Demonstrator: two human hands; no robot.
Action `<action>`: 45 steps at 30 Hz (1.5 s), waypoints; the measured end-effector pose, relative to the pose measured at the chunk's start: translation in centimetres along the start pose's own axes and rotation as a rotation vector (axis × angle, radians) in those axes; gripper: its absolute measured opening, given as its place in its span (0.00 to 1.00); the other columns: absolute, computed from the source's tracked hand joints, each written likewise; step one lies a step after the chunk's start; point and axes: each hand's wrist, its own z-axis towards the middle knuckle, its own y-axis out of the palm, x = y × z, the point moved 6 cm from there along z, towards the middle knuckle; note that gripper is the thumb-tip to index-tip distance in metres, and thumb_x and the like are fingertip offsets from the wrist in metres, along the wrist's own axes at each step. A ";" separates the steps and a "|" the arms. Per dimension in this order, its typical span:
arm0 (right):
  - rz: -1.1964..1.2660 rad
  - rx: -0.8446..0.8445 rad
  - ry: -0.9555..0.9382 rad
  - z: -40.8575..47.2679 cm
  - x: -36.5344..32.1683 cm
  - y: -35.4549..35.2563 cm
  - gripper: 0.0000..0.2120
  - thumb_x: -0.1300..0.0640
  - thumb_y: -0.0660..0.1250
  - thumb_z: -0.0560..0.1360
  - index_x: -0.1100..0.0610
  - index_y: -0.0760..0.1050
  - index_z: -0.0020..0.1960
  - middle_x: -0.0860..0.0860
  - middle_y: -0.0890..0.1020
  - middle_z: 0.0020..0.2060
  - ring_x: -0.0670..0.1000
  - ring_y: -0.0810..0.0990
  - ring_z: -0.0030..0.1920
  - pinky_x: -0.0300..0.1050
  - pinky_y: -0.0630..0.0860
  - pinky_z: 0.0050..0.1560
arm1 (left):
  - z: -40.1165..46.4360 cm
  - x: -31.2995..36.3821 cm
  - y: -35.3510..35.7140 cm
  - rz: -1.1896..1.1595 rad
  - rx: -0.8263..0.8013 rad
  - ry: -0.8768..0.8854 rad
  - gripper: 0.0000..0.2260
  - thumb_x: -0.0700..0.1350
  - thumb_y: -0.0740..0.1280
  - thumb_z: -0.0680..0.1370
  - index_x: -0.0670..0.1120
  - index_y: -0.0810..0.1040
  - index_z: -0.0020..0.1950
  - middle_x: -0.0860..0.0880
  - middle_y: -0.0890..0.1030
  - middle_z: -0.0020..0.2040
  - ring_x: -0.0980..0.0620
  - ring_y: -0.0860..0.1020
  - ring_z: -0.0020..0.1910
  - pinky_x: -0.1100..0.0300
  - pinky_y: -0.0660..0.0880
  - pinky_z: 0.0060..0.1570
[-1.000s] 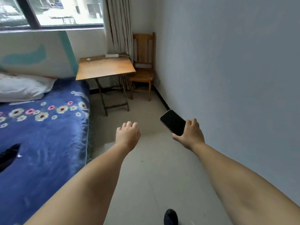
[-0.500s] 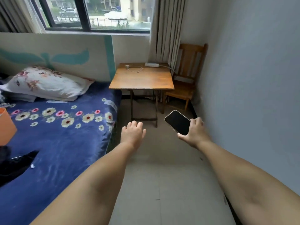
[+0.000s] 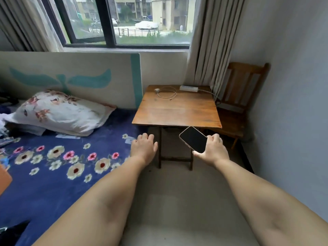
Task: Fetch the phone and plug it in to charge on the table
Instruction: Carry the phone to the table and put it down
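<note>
- The right hand holds a smartphone by its lower end, with the thumb on one long edge and the fingers on the other; the dark screen faces up and the phone is tilted to the upper left.
- The phone is in the air, in front of the near edge of the wooden bench and not touching it.
- The left hand holds nothing; its palm faces down and the fingers are loosely curled, close together.
- On the far part of the bench lies a white charging cable in a loose coil, with a small white charger plug at one end.
- Just beside it, at the far right corner, is a white power strip.
- A wooden chair stands to the right of the bench, against the wall.
- To the left is a bed with a blue flowered cover and a flowered pillow.
</note>
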 end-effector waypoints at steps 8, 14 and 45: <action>-0.024 -0.047 0.126 15.0 3.7 2.1 0.36 0.36 0.69 0.65 0.60 0.67 0.60 0.57 0.69 0.58 0.57 0.71 0.58 0.50 0.74 0.52 | 18.6 3.1 3.5 -0.045 -0.046 0.122 0.17 0.53 0.55 0.80 0.45 0.69 0.64 0.43 0.75 0.60 0.43 0.73 0.57 0.49 0.70 0.54; -0.014 -0.007 0.165 29.2 7.9 3.3 0.35 0.37 0.70 0.65 0.61 0.68 0.60 0.57 0.70 0.57 0.58 0.71 0.58 0.51 0.75 0.51 | 32.5 5.5 8.4 -0.014 -0.084 0.141 0.17 0.52 0.53 0.80 0.46 0.67 0.66 0.44 0.74 0.61 0.44 0.72 0.57 0.50 0.69 0.54; 0.107 -0.226 0.594 73.0 17.9 26.9 0.38 0.35 0.69 0.65 0.58 0.66 0.65 0.56 0.70 0.60 0.57 0.72 0.58 0.48 0.74 0.53 | 78.0 10.5 38.5 -0.109 -0.434 0.425 0.24 0.54 0.51 0.81 0.47 0.55 0.76 0.43 0.55 0.77 0.46 0.51 0.76 0.49 0.49 0.73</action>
